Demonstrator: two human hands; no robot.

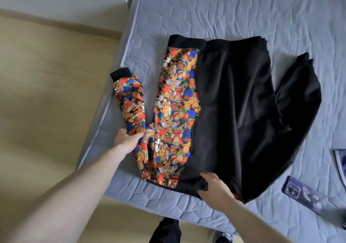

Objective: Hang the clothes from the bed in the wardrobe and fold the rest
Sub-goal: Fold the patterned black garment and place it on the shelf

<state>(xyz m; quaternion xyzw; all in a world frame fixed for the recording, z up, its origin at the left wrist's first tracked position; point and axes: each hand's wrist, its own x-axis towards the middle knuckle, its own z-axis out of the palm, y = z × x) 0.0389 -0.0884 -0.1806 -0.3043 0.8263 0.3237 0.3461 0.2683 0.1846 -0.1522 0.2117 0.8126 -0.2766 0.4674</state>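
Head view, left hand (129, 140) gripping printed sleeve (131, 102), black jacket (234, 111) flat

Soft even daylight, wide-angle edge bending, slight motion blur.

The sweatshirt (234, 111) is soft cloth: its black body matt and slightly fuzzy, its left panel and sleeve (131, 104) smoother printed fabric crowded with teddy bears, the cuff and hem in black ribbed knit. The bed (234, 9) wears a grey quilted cover, matt and stitched in wavy cells. At near right, a phone (305, 194) looks glossy. The floor (46, 93) at left is smooth pale wood-look boarding.
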